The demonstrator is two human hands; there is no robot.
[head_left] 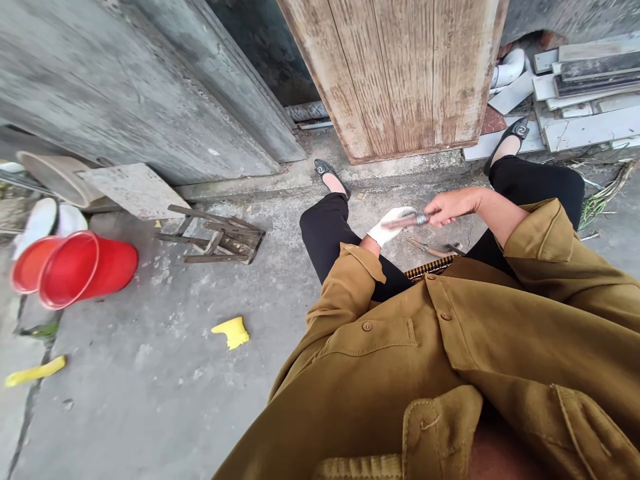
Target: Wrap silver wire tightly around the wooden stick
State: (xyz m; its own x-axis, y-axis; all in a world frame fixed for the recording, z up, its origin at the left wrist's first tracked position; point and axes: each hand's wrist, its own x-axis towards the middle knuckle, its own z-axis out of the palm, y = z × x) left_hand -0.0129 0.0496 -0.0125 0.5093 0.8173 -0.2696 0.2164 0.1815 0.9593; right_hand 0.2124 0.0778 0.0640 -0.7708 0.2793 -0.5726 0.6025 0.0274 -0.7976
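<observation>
My right hand (443,207) is bare and closed around one end of a slim brownish tool (409,221). Silvery wire (421,219) is wound about the tool just beside my right fingers. The other end lies in my left hand (393,227), which wears a white glove and looks closed on it. Blur hides what kind of tool it is. Below my hands, another wire-bound piece with a brown handle (436,252) lies between my legs, next to a dark flat piece (456,249).
Left of me, a small wooden stool (220,237) lies on its side near red buckets (113,267). Yellow scraps (233,331) lie on the concrete. A wooden door panel (400,80) stands ahead. Stacked boards (590,93) and a white pipe (510,68) are at the right.
</observation>
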